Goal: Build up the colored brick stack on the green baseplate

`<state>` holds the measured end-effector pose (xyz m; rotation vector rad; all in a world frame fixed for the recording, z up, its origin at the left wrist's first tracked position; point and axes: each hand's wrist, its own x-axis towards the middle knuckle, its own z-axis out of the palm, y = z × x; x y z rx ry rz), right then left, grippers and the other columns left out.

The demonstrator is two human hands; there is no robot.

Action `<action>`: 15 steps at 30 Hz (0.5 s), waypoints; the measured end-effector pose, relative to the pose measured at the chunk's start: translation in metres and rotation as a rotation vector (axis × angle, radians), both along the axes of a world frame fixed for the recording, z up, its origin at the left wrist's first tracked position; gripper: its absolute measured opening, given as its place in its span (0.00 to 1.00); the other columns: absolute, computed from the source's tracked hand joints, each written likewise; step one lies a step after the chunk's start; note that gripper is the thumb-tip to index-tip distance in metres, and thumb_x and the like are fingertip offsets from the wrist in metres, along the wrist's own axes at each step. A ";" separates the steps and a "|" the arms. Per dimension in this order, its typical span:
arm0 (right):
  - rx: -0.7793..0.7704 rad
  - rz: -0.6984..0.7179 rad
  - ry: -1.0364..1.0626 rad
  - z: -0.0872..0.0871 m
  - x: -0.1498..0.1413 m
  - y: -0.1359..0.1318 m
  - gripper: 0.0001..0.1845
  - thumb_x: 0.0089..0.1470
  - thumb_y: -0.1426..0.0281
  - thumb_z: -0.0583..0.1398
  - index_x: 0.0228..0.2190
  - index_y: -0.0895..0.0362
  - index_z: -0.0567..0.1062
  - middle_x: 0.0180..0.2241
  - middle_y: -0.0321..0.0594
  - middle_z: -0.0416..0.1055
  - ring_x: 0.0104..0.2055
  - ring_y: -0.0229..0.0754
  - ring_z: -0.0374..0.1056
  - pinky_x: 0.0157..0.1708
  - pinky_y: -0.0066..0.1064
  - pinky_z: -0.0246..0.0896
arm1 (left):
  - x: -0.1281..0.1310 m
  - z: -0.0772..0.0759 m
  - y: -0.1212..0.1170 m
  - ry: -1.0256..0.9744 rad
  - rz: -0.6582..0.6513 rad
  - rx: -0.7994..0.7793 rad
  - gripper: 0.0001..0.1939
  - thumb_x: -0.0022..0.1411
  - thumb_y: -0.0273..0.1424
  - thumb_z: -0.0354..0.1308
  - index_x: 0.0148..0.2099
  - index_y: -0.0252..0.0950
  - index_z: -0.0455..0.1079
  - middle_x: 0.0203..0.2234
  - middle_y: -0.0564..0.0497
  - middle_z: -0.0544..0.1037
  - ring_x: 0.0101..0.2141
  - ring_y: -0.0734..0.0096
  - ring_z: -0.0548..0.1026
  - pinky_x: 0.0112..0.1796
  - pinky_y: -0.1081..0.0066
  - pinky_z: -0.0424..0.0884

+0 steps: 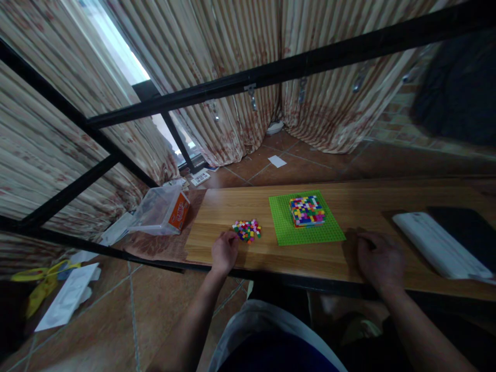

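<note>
Small multicoloured toy bricks [247, 231] lie in a loose pile on the wooden board. My left hand [225, 251] rests at the pile's near left edge, its fingers drawn together; whether a brick is between them is too small to see. To the right, a green baseplate [281, 227] carries a squarish block built of many-coloured bricks [307, 211], several layers high. My right hand [380, 260] lies on the board just right of the baseplate, apart from it. Its fingers are curled in, with nothing visible in them.
A clear plastic box [157, 209] with an orange label stands left of the wooden board [220, 201]. At the right lie a white packet [436, 243] and a dark flat item [468, 227]. Black metal bars [217, 93] run in front of the curtains.
</note>
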<state>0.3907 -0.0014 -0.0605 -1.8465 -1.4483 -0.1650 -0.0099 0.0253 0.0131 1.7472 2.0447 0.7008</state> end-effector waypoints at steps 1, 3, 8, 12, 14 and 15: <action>0.008 -0.001 0.004 0.000 0.000 0.000 0.16 0.55 0.64 0.52 0.30 0.57 0.77 0.36 0.52 0.76 0.40 0.53 0.71 0.43 0.45 0.65 | 0.001 0.001 0.000 -0.008 -0.003 0.007 0.08 0.62 0.22 0.56 0.38 0.35 0.76 0.36 0.46 0.79 0.37 0.62 0.77 0.41 0.67 0.68; 0.019 -0.006 0.007 0.001 -0.001 0.000 0.16 0.55 0.64 0.52 0.30 0.57 0.77 0.35 0.51 0.76 0.40 0.53 0.70 0.44 0.45 0.65 | 0.008 0.002 0.001 -0.038 -0.027 0.028 0.08 0.63 0.22 0.56 0.39 0.35 0.76 0.36 0.46 0.79 0.37 0.63 0.77 0.41 0.67 0.69; 0.023 -0.010 0.009 0.001 -0.002 0.001 0.16 0.56 0.64 0.53 0.30 0.57 0.78 0.36 0.50 0.77 0.40 0.52 0.70 0.44 0.44 0.66 | 0.054 0.011 0.007 -0.166 -0.201 0.080 0.08 0.66 0.25 0.56 0.42 0.37 0.76 0.39 0.48 0.81 0.39 0.68 0.78 0.43 0.70 0.72; 0.020 -0.014 0.017 0.001 -0.003 0.001 0.16 0.56 0.63 0.53 0.30 0.57 0.78 0.36 0.51 0.77 0.40 0.52 0.70 0.44 0.45 0.66 | 0.104 0.020 0.018 -0.214 -0.320 0.089 0.08 0.65 0.24 0.57 0.41 0.38 0.77 0.37 0.50 0.82 0.37 0.70 0.79 0.42 0.72 0.72; 0.020 -0.017 0.020 0.000 -0.004 0.001 0.17 0.57 0.63 0.52 0.31 0.58 0.78 0.36 0.51 0.77 0.40 0.52 0.70 0.44 0.45 0.65 | 0.124 0.023 0.027 -0.217 -0.351 0.090 0.08 0.65 0.25 0.57 0.42 0.39 0.77 0.37 0.51 0.82 0.37 0.70 0.79 0.42 0.72 0.71; 0.021 -0.018 0.022 0.000 -0.004 0.001 0.17 0.57 0.64 0.52 0.31 0.58 0.78 0.36 0.51 0.77 0.40 0.52 0.70 0.44 0.45 0.65 | 0.132 0.024 0.031 -0.215 -0.360 0.087 0.08 0.65 0.25 0.57 0.42 0.39 0.77 0.37 0.52 0.82 0.37 0.70 0.79 0.42 0.72 0.71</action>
